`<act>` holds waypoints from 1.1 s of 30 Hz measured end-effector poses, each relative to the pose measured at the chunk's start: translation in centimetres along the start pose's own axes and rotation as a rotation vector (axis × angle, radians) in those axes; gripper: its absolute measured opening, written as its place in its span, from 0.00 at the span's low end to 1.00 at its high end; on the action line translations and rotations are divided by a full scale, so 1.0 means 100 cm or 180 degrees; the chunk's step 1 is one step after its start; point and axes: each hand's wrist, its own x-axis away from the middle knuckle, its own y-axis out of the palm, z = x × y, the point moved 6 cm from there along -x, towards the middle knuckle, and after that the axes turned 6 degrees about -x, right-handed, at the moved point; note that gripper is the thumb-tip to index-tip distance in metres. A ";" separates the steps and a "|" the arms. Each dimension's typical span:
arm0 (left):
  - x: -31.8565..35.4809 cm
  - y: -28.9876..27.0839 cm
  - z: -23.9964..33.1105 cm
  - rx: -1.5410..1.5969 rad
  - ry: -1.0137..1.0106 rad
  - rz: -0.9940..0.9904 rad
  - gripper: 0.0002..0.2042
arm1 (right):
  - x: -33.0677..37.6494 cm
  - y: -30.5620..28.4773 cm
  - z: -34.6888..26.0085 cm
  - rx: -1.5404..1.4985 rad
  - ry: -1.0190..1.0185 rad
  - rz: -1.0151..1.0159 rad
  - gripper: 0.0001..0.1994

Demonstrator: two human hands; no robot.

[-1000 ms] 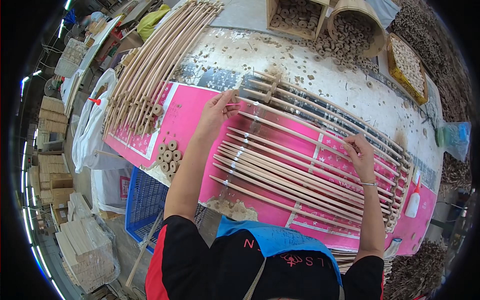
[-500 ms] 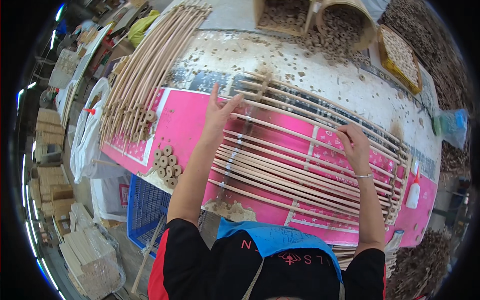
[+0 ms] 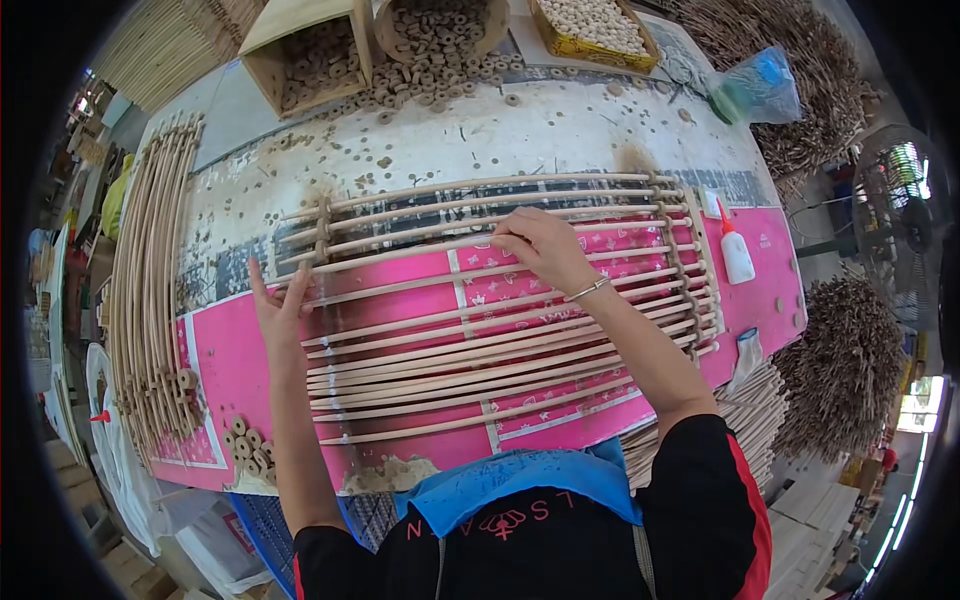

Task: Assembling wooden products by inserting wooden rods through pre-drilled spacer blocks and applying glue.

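Long pale wooden rods lie side by side across the table. My right hand (image 3: 548,250) has thumb and fingertips pinched on one wooden rod (image 3: 410,252) near its middle. By the left ends of the rods is my left hand (image 3: 282,308), index finger stretched away and thumb apart, close to a rod end. Brown rings (image 3: 323,228) sit on several far rods near their left ends. At the right, another row of brown rings (image 3: 688,290) runs across the rods beside a pale wooden strip (image 3: 708,262). My left hand's lower fingers are partly hidden.
A pink sheet (image 3: 235,350) covers the near table. A rod bundle (image 3: 150,270) lies left, loose rings (image 3: 248,447) near it. Behind are a wooden box (image 3: 262,45), a ring-filled tub (image 3: 492,30) and a yellow tray (image 3: 600,55). A glue bottle (image 3: 737,257) stands right.
The view has turned and shifted, so the table appears farther left. My right hand is somewhat closer to the rods' left ends, still pinching. My left hand stays by those ends, fingers spread.
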 end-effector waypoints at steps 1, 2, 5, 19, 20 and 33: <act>0.000 0.001 -0.001 -0.0082 -0.0002 0.0057 0.53 | 0.001 0.000 0.003 -0.0019 0.0037 -0.0021 0.09; 0.000 0.003 -0.001 -0.0051 0.0044 0.0019 0.52 | 0.003 0.000 0.005 -0.0057 0.0063 -0.0050 0.09; 0.000 0.001 0.002 -0.0396 0.0323 0.0019 0.44 | 0.003 0.000 0.013 -0.0063 0.0093 -0.0125 0.09; 0.010 0.010 0.044 -0.3424 0.2602 -0.0034 0.24 | 0.003 0.005 0.020 -0.0650 0.0667 -0.0291 0.09; 0.009 0.011 0.041 -0.3396 0.2575 -0.0058 0.24 | 0.002 0.004 0.015 -0.0358 0.0352 -0.0231 0.08; 0.004 -0.028 0.028 -0.2446 0.2272 0.0092 0.24 | 0.004 -0.006 -0.020 0.0696 -0.0496 0.0240 0.10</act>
